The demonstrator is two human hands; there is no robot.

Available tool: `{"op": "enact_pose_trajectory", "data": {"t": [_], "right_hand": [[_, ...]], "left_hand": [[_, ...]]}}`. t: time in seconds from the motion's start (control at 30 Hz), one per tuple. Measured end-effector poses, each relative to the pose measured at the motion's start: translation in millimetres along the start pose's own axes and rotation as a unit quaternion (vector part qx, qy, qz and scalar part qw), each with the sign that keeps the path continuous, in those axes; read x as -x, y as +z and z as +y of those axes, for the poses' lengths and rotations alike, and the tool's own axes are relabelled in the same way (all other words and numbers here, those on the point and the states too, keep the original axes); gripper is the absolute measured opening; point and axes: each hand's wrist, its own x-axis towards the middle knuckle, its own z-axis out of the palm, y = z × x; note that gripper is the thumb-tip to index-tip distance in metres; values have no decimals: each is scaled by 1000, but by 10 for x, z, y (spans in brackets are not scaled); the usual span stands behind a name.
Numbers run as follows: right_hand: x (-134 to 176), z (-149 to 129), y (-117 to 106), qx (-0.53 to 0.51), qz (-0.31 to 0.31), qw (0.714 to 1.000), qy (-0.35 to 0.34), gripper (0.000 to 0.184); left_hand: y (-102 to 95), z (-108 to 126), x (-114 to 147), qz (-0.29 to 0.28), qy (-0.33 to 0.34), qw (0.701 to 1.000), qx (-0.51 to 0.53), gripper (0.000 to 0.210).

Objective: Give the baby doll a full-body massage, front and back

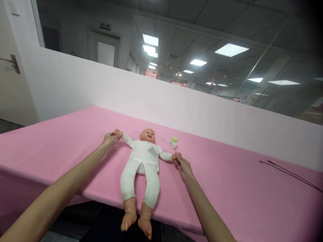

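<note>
A baby doll (145,153) in white clothing lies on its back on the pink-covered table (222,181). Its head points to the wall, and its bare feet hang past the near edge. Both doll arms are stretched out sideways. My left hand (110,138) is closed around the doll's hand on the left. On the other side, my right hand (184,167) grips the doll's other hand between thumb and fingers. A small clear bottle (173,143) with a green cap stands just beyond the doll's arm on the right, apart from my fingers.
Thin black cables (290,173) lie at the table's right end. A low white wall (176,104) with glass above it runs along the far edge. At far left is a door (15,74) with a metal handle.
</note>
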Motion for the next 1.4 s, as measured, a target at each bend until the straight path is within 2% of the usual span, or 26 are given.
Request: {"op": "enact_pose_trajectory", "data": {"t": [0.07, 0.13, 0.2, 0.23, 0.3, 0.37, 0.43, 0.47, 0.53, 0.57, 0.63, 0.7, 0.77, 0.83, 0.87, 0.93, 1.07, 1.13, 1.23, 1.3, 1.33, 1.37, 1.4], "right_hand": [[19, -81, 184, -24, 12, 1000, -13, 57], [76, -184, 376, -15, 17, 998, -64, 52], [179, -279, 558, 28, 5, 988, -154, 44], [244, -314, 638, 63, -20, 976, -208, 39], [380, -350, 760, 153, -113, 933, -306, 28], [492, -353, 826, 241, -207, 872, -372, 21], [551, -358, 847, 299, -253, 830, -397, 22], [556, -368, 847, 311, -258, 823, -399, 23], [519, -398, 835, 297, -255, 836, -385, 22], [478, -408, 823, 269, -234, 858, -370, 22], [357, -388, 782, 173, -127, 925, -312, 30], [202, -296, 708, 65, 21, 976, -207, 43], [51, -153, 608, -5, 112, 990, -84, 50], [-53, -19, 511, -44, 114, 993, -2, 53], [-77, 25, 475, -54, 97, 994, 12, 53], [-65, 51, 447, -58, 62, 996, -12, 55], [115, -44, 542, 28, 5, 987, -156, 58], [210, -82, 604, 121, -50, 962, -240, 50], [298, -88, 656, 248, -177, 881, -363, 34], [323, -77, 672, 291, -232, 833, -409, 33], [328, -72, 679, 300, -240, 824, -415, 34], [329, -66, 686, 300, -232, 829, -412, 33], [325, -60, 691, 289, -215, 845, -397, 31]], "left_hand": [[201, -9, 77, 12, 17, 1000, -3, 49], [359, 9, 201, -24, 59, 998, -23, 43], [460, 42, 353, -114, 128, 982, -83, 35], [488, 54, 426, -171, 168, 962, -128, 31], [509, 52, 542, -265, 239, 909, -218, 24], [505, 14, 606, -306, 290, 864, -275, 20], [497, -39, 625, -316, 318, 845, -292, 19], [495, -63, 623, -318, 321, 843, -291, 18], [490, -95, 600, -306, 301, 862, -271, 17], [484, -106, 579, -280, 279, 883, -252, 18], [456, -135, 510, -181, 226, 936, -199, 23], [402, -195, 408, -62, 172, 973, -144, 31], [335, -286, 293, 15, 108, 989, -98, 39], [280, -381, 197, 34, 43, 996, -68, 46], [266, -419, 166, 31, 20, 998, -56, 49], [267, -454, 149, 16, 18, 999, -43, 53], [333, -401, 270, -30, 114, 986, -118, 40], [359, -377, 353, -85, 178, 961, -196, 29], [372, -397, 427, -211, 299, 891, -269, 26], [370, -429, 441, -272, 348, 849, -289, 29], [368, -442, 442, -283, 356, 841, -295, 29], [366, -450, 441, -283, 353, 841, -297, 29], [365, -454, 438, -271, 341, 851, -294, 28]]}}
